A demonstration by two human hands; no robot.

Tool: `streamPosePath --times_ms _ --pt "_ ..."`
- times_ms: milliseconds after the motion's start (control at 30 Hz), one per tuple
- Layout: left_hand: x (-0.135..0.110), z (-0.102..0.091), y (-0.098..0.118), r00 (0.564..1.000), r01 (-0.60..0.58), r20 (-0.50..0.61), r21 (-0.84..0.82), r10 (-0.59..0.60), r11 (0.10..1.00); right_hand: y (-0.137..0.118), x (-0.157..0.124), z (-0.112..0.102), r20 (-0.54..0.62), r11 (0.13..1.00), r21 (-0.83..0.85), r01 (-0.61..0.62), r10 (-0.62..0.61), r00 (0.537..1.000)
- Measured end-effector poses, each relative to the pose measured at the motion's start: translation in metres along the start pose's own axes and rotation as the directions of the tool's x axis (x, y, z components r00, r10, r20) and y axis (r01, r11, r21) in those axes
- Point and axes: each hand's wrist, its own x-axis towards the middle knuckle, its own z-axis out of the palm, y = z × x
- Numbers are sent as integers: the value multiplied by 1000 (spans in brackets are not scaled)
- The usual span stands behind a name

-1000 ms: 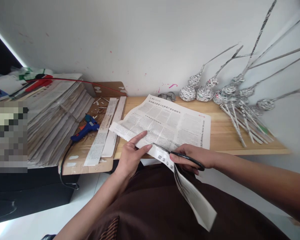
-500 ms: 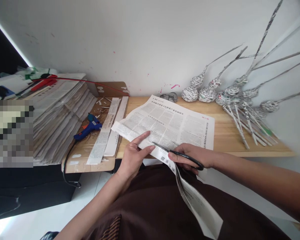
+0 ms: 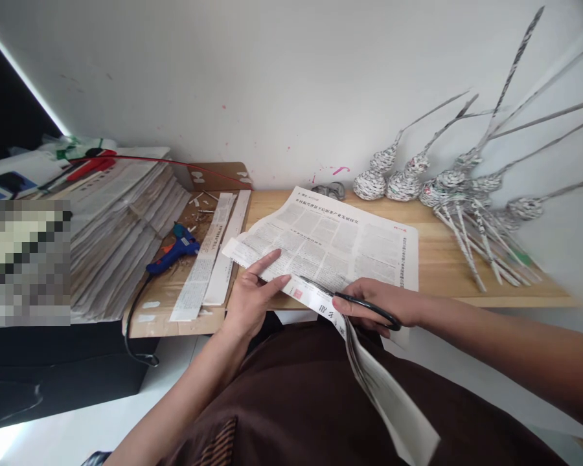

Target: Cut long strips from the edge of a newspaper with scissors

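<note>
A printed newspaper sheet lies on the wooden table, its near edge hanging over the front. My right hand is closed round black-handled scissors, whose blades sit in the paper near the front edge. A cut strip droops from the scissors down over my lap. My left hand pinches the sheet's near left edge, thumb and forefinger stretched along the paper.
Two cut paper strips and a blue glue gun with a black cord lie on a cardboard board at left. A tall newspaper stack stands further left. Rolled-paper gourd shapes with long stems crowd the table's back right by the wall.
The scissors have moved slightly left along the cut, and the hanging strip has grown a little longer. My left hand has shifted slightly left on the sheet's edge.
</note>
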Motion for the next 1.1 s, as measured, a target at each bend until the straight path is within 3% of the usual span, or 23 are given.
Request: streamPosePath --times_ms 233,733,1100 --pt "-6 3 4 999 -12 39 61 10 998 -14 1 0 15 998 -32 48 -48 999" --pt "-7 2 2 998 -41 48 90 36 995 -3 2 -1 -48 989 -144 8 -16 999" --pt "-11 2 5 997 -29 75 87 23 996 -21 7 1 30 994 -97 57 -55 998"
